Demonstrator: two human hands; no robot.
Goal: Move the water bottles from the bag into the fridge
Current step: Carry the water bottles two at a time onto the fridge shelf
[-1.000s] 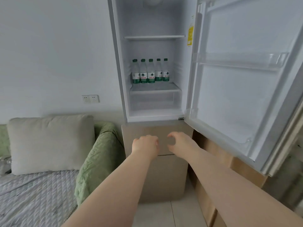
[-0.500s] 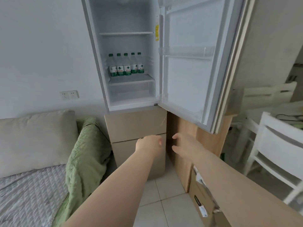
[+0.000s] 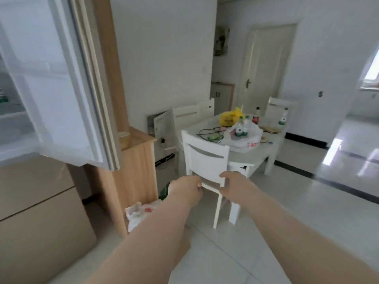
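Hiding bottles point(image 3: 238, 129) halfway: white bag point(image 3: 247, 143)

Fridge point(image 3: 12, 124) interior mostly beyond left edge; bottles point(image 3: 239, 129) in bag point(image 3: 246, 142) small, blurry

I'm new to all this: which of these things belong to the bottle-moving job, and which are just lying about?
Part of the job:
- clear green-labelled water bottles
- white plastic bag holding them
- white fridge with its door open

Just lying about:
- yellow plastic bag
- dark red-labelled bottle
- black cable
- white wooden chair
- light wooden cabinet
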